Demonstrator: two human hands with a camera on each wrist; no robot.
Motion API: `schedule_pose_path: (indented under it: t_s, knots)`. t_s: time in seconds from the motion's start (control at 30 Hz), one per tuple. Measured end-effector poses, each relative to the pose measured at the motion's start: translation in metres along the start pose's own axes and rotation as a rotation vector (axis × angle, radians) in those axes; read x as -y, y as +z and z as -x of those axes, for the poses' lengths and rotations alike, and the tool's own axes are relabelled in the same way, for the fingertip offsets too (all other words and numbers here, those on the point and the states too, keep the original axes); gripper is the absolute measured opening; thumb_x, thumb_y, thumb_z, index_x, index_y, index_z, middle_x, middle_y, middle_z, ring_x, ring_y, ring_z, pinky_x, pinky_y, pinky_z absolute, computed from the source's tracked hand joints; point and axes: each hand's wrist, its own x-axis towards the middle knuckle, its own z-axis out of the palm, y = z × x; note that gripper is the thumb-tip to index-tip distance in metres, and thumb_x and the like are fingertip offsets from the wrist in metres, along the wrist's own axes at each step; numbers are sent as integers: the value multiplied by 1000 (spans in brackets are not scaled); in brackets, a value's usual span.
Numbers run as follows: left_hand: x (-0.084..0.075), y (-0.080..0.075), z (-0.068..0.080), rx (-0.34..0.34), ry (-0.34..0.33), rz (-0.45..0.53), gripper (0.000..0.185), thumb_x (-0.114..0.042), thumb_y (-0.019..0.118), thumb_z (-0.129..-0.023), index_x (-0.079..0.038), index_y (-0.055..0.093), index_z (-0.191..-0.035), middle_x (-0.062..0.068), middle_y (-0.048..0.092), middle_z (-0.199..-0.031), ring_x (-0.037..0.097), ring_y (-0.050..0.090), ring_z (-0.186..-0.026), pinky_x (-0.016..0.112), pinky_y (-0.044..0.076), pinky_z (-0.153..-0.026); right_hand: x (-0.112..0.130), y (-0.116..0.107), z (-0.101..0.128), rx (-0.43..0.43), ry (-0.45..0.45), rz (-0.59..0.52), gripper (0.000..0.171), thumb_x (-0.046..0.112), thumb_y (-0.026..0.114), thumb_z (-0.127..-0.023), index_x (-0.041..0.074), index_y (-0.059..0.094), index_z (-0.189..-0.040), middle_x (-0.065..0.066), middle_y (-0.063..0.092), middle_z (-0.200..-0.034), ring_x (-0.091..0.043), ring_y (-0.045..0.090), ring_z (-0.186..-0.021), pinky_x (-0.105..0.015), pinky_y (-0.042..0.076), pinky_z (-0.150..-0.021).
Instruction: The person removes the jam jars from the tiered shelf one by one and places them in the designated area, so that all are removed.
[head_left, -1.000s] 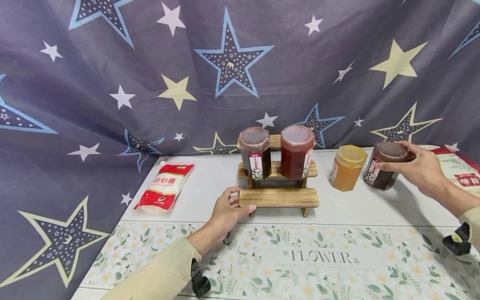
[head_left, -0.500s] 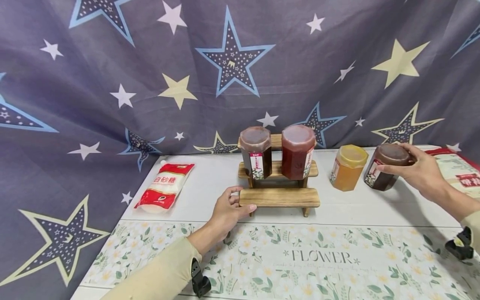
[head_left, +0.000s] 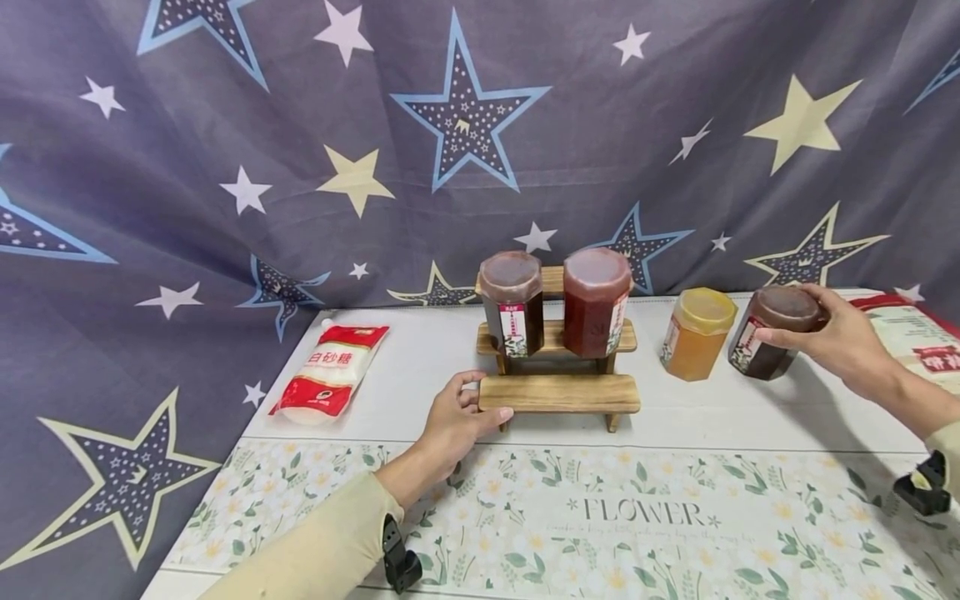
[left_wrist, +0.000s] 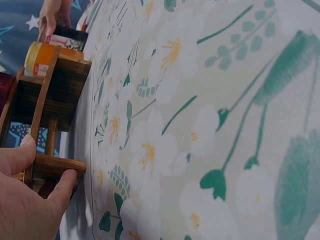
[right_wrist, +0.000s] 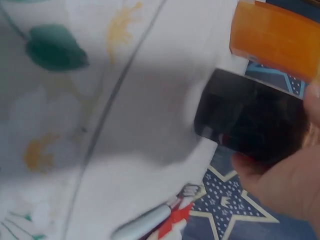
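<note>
The left hand's [head_left: 459, 421] grip pinches the left end of the wooden stand [head_left: 558, 393], seemingly steadying it. Near the bench's [head_left: 690, 425] back edge, the right hand [head_left: 851, 342] clasps a dark jar [head_left: 765, 337] around its lid, presumably for firm purchase.

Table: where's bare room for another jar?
Bare: lowest step of stand beside left hand; white strip between sugar bag and stand; flowered strip between sleeves. Crowded: right side: yellow jar, dark jar in right hand, another bag.
</note>
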Motion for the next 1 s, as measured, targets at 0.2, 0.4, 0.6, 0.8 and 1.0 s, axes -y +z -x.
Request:
schedule_pose_path:
  t_s: [0.2, 0.4, 0.6, 0.8, 1.0]
  knots:
    - [0, 0, 0, 2, -7, 6, 70, -10, 78, -81, -8, 40, -140, 15, 62, -116, 15, 62, -85, 31, 53, -77, 20, -15, -9, 7, 51, -12, 106, 41, 72, -85, 5, 0, -154, -38, 28, -145, -52, 35, -127, -56, 43, -94]
    - [-1, 0, 0, -2, -4, 6, 70, -10, 78, -82, -9, 40, -141, 15, 61, -117, 16, 62, -86, 32, 54, -77, 48, -26, -18, -36, 26, 0, 103, 44, 72, -84, 14, 4, -156, -34, 27, -148, -51, 29, -132, -68, 31, -98]
    - [1, 0, 0, -3, -3, 8, 68, -10, 78, -82, -9, 41, -139, 15, 62, -117, 16, 62, -86, 32, 53, -78, 74, -25, -20, -10, -3, -38, 100, 44, 72, -84, 22, 6, -156, -26, 22, -154, -44, 25, -138, -64, 25, -105]
    - [3, 1, -1, -4, -2, 7, 68, -9, 78, -81, -9, 42, -138, 15, 62, -115, 16, 62, -86, 31, 53, -77, 85, -19, -16, 60, -45, -79, 90, 38, 72, -86, 33, 13, -154, -17, 27, -154, -32, 32, -137, -10, 43, -81]
    - [1, 1, -2, -5, -5, 6, 68, -9, 78, -81, -8, 41, -139, 15, 61, -116, 16, 61, -85, 31, 53, -77, 105, -9, -11, 100, -91, -102, 89, 34, 73, -86, 35, 16, -154, -13, 31, -153, -30, 34, -136, -16, 47, -84]
